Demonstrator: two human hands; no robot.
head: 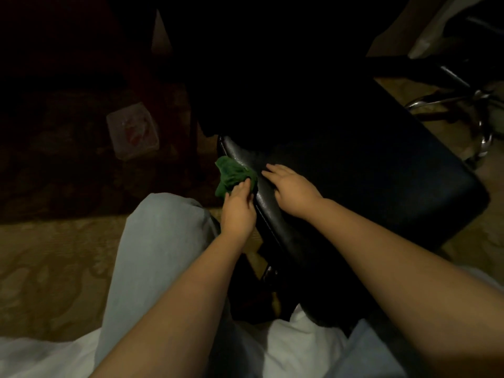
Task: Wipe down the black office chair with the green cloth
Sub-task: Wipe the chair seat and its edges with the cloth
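Cloth (230, 173) clamped in left grip (238, 211) (edge of chair (381, 173)); right grip (291, 189) spread flat atop

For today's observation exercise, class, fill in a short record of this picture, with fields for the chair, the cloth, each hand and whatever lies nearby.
black office chair: glossy seat, directly in front of the person
green cloth: bunched against the seat's side edge
left hand: grips the green cloth
right hand: fingers straight, resting flat on the seat
nearby: chrome chair base at upper right; pale packet on the dark rug
lighting: dim
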